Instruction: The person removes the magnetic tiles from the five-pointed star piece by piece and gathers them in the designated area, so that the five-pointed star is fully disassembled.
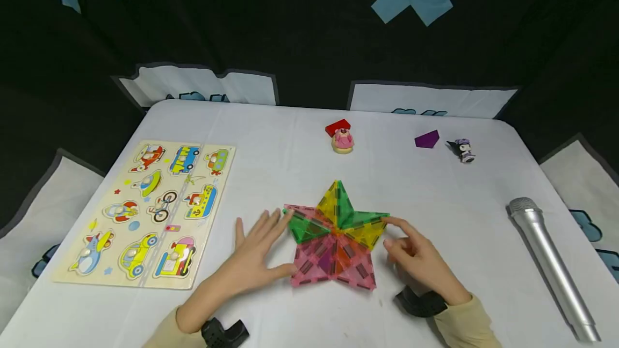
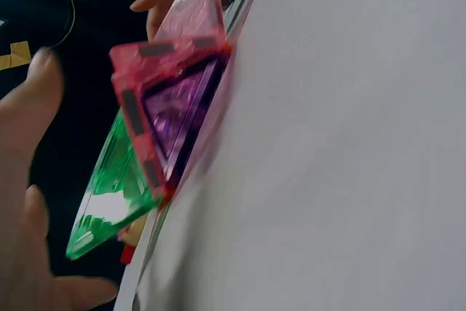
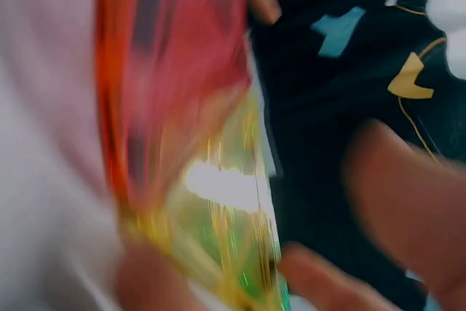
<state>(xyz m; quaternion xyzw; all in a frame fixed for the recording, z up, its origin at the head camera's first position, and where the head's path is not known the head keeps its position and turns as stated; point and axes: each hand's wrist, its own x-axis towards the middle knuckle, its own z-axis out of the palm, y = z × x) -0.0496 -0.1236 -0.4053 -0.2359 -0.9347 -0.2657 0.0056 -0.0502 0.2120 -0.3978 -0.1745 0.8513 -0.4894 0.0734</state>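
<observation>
A five-pointed star of translucent magnetic tiles [image 1: 333, 240] in pink, green, yellow and other colours lies on the white table. My left hand [image 1: 256, 256] is spread at its left side, the fingers nearly straight and fingertips right at the green left point. In the left wrist view, the left thumb [image 2: 45, 85] stands apart from the pink and purple tiles [image 2: 175, 107]. At the star's right point, my right hand [image 1: 420, 259] touches the tip with the index finger. The right wrist view is blurred; the yellow tile [image 3: 218, 216] lies close to the fingers there, with the thumb [image 3: 408, 209] apart.
A wooden vehicle puzzle board [image 1: 145, 214] lies on the left. Behind the star are a red tile [image 1: 337, 125], a pink bear figurine [image 1: 343, 142], a purple tile [image 1: 427, 139] and a small dark figurine [image 1: 464, 151]. A silver microphone [image 1: 553, 267] lies along the right edge.
</observation>
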